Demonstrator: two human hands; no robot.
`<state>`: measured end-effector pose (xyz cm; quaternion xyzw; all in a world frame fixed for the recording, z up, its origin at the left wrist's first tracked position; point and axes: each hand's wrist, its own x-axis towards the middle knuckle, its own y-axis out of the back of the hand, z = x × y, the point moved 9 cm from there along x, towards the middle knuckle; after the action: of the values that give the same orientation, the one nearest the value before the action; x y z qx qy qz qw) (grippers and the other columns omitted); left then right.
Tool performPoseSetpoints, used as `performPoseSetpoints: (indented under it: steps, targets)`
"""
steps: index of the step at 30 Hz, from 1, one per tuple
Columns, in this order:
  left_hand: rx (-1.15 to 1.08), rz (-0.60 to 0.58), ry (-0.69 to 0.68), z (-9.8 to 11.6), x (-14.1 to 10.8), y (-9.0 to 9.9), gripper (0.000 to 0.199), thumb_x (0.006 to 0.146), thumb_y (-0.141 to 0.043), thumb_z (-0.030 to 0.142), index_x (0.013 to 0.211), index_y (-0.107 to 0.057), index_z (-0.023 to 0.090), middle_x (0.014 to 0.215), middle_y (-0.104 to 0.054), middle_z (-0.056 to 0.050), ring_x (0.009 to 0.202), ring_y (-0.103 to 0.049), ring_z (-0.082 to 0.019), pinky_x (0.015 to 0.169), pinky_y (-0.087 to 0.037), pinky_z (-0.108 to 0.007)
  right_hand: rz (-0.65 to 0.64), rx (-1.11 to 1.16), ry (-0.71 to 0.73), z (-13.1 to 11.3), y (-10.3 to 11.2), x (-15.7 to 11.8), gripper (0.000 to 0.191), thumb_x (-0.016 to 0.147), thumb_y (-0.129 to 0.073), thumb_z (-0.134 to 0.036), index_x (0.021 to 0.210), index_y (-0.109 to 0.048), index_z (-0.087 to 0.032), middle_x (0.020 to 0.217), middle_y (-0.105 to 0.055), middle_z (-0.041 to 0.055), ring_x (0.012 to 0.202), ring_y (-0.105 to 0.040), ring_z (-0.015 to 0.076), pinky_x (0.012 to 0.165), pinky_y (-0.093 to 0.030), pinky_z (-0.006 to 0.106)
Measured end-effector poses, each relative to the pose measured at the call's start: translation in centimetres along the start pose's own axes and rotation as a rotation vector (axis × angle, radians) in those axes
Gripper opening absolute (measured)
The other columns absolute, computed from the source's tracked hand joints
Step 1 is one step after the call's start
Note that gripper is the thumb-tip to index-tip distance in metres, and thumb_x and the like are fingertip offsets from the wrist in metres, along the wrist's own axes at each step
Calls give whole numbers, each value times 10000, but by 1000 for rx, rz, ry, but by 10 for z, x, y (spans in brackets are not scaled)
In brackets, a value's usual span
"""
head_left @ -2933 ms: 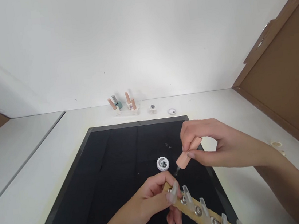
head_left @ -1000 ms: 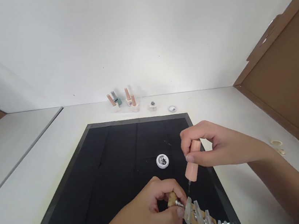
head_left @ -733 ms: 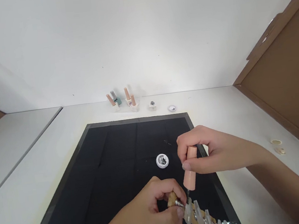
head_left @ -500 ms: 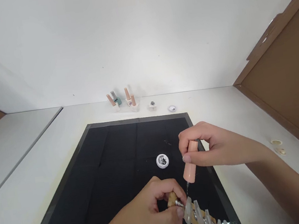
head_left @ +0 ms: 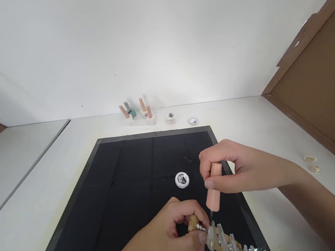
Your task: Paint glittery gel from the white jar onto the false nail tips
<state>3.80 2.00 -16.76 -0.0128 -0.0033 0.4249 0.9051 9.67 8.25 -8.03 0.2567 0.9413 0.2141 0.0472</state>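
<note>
And here's the fine work: the right hand pinches a pink cap between thumb and fingers, its brush pointing down at the upper end of the nearest clear nail tip. Brush and tip look to be touching, though the contact is too small to confirm.

Down below, the left hand grips the end of the tan strip, thumb close beside that nail tip, with more nail tips lined up along it. The hands are apart but close, both over the black mat.

A light touch matters here: a steady strip, a low brush angle and short, even strokes should stop liquid pooling at the edge. Watch that left thumb; a slip could smear it.

Beyond the hands, a small round pot sits on the mat, with a small white bottle farther back, off it.
</note>
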Motion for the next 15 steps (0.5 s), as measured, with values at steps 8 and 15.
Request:
performPoseSetpoints:
  steps: [8,15]
  targets:
    - [-11,-13,46,0,4,0,118,787,-543,248,709,-504,167,484,-513,42,413,-482,-68,431,-365,-152,12,6,55,-2,0,-2,110,851,-563,-158,744,-555,-183,712,-738,-9,580,-510,104,528,-380,238]
    - [24,9,30,3,3,1,40,769,-514,172,731,-500,171,482,-522,48,417,-488,-68,455,-370,-157,13,40,6,1,-1,0,150,883,-529,-184,732,-529,-190,695,-742,-13,545,-473,100,523,-378,242]
